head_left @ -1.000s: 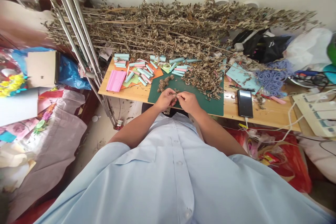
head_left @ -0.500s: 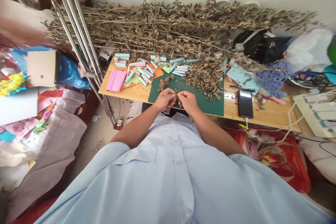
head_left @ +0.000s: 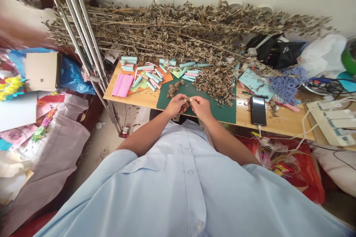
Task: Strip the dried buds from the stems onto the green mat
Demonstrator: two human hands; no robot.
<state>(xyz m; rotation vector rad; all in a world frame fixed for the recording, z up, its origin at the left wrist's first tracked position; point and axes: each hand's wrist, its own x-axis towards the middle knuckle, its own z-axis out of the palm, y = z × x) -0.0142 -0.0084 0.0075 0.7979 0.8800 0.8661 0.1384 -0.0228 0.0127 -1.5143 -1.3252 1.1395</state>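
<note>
Handwork looks partway along to us: crumpled leaf clumps (head_left: 173, 89) sit apart on the green cutting mat (head_left: 228, 114), seemingly the portion already dealt with, while a larger pile of loose dried leaves (head_left: 218, 86) and the long leafy stalks (head_left: 155, 26) behind appear to be left. We cannot tell whether the rolled paper tubes (head_left: 154, 77) at the far left are filled. The dried leaf bits (head_left: 188, 102) being worked lie between both hands, over the mat's near edge. We see the left hand (head_left: 175, 106) curled narrowly around them, and the right hand (head_left: 201, 107) pinching at their other side. The clumps rest just beyond the left hand; the pile lies beyond the right, not touching it.
</note>
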